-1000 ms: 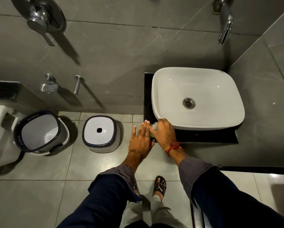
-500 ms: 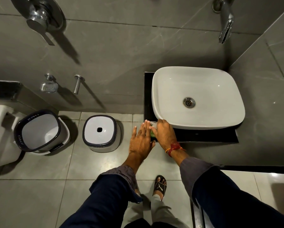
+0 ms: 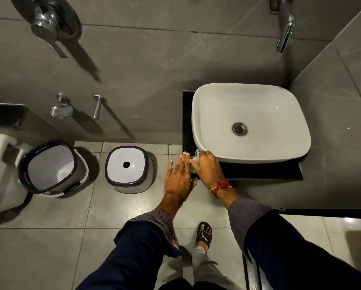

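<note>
- Head view: I see my right hand (image 3: pixel 206 169) with its fingers curled over a small clear container (image 3: pixel 193 164) with green inside. Most of the container is hidden under that hand.
- The container stands on the front left corner of the black tabletop (image 3: pixel 259 172), just beside the white basin (image 3: pixel 259 101).
- My left hand (image 3: pixel 178 180) is spread flat, palm down, with the fingers straight and close together. It is just left of the container, and I cannot tell whether it touches it.
- On the floor to the left stand a white stool (image 3: pixel 116 164) with a hole in its top and a dark-rimmed bucket (image 3: pixel 41 150).
- A chrome tap (image 3: pixel 285 36) juts from the wall above the basin.
</note>
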`<state>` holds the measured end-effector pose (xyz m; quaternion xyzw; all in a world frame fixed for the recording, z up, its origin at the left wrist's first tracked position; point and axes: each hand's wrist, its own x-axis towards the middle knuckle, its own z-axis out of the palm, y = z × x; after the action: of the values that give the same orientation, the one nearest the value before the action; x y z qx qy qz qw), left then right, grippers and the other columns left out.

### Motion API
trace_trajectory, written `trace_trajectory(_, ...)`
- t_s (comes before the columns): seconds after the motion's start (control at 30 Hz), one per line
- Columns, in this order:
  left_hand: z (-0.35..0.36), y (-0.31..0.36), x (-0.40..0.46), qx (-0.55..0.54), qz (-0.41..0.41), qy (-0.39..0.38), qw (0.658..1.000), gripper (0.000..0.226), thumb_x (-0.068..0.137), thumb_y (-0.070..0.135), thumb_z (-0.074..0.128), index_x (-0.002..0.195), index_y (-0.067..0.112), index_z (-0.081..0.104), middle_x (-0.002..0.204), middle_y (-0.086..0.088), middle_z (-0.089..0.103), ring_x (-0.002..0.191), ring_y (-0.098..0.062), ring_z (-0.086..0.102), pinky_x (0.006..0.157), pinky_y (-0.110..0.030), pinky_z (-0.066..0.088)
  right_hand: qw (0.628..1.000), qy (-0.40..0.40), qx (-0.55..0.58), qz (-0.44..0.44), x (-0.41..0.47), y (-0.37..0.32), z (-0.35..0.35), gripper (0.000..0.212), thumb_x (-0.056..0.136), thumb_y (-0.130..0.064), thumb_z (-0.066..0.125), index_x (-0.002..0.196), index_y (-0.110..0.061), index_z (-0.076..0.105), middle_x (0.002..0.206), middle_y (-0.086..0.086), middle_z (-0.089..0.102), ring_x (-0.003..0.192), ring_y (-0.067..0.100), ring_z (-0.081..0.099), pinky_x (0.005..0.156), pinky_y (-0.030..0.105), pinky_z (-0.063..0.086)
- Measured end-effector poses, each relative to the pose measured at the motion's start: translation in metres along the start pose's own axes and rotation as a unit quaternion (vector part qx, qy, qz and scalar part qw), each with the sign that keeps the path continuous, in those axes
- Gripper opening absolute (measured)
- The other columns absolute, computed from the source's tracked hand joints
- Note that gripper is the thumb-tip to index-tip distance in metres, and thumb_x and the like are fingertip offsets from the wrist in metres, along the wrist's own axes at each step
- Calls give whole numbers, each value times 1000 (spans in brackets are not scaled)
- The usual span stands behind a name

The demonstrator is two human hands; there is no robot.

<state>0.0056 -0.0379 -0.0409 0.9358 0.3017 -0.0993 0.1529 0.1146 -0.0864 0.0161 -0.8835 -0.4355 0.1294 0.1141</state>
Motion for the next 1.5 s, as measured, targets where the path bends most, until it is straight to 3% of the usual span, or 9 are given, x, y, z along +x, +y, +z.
trace_trajectory(0.3,0,2,-2,3,-5,-13,1000,85,102,56,39,159,10,-6,168,-11,-8,155,-25,-5,126,-51,5,990,29,97,95,-8,-8,-2,47,92,-48,61,94,-2,69,90,13,69,83,28,69,68,33,59)
trace_trajectory(0.4,-3,3,-2,-1,-13,-10,1000,86,103,53,41,158,9,-8,169,-10,-6,155,-24,-4,125,-51,8,995,77,44,34,-19,6,-8,55,85,-48,66,122,-9,59,104,10,64,91,26,65,67,35,58)
trace_trajectory(0.53,-4,5,-3,-17,-23,1,1000,91,102,50,45,157,6,-11,169,-10,-4,155,-23,-1,125,-52,8,996,24,-32,-75,-23,25,-14,75,79,-25,64,150,-30,38,107,8,55,95,22,56,61,33,57)
trace_trajectory(0.87,-6,7,-4,-30,-24,1,999,86,102,50,42,158,7,-7,168,-11,-4,155,-24,-1,126,-50,5,990,102,-64,-75,-39,18,-9,32,78,-24,66,103,-4,70,98,12,65,88,25,63,63,33,58)
trace_trajectory(1.1,-6,6,-2,-30,-22,0,999,80,103,39,41,158,5,-7,168,-13,-4,155,-24,0,126,-50,6,987,111,-74,-90,-53,12,1,30,79,-20,68,103,-1,71,93,11,69,85,25,65,60,35,60)
trace_trajectory(1.23,-3,5,-2,-27,-23,-2,999,88,101,49,44,158,6,-7,169,-11,-2,155,-24,1,126,-49,5,991,100,-41,-75,-54,21,7,31,82,-15,66,109,-1,69,97,13,69,87,27,66,64,37,62)
trace_trajectory(1.3,-2,4,-3,-14,-21,4,1000,89,102,50,46,158,6,-8,169,-11,-1,155,-24,1,126,-48,7,997,72,11,-25,-52,27,13,36,88,-14,64,121,-1,65,110,16,69,97,30,67,78,42,63)
trace_trajectory(1.4,-4,3,-4,-13,-13,4,1000,83,104,38,47,157,5,-7,168,-13,0,155,-26,8,126,-46,14,996,-45,71,-5,-43,32,24,56,98,-22,59,149,-8,40,148,15,50,129,30,56,108,41,50)
trace_trajectory(1.5,-9,2,-2,-22,-14,11,1000,76,102,12,49,158,2,-2,167,-17,12,143,-34,38,115,-43,38,996,-64,54,-26,-30,31,35,61,99,-23,58,153,-8,33,155,14,42,128,32,58,107,42,50)
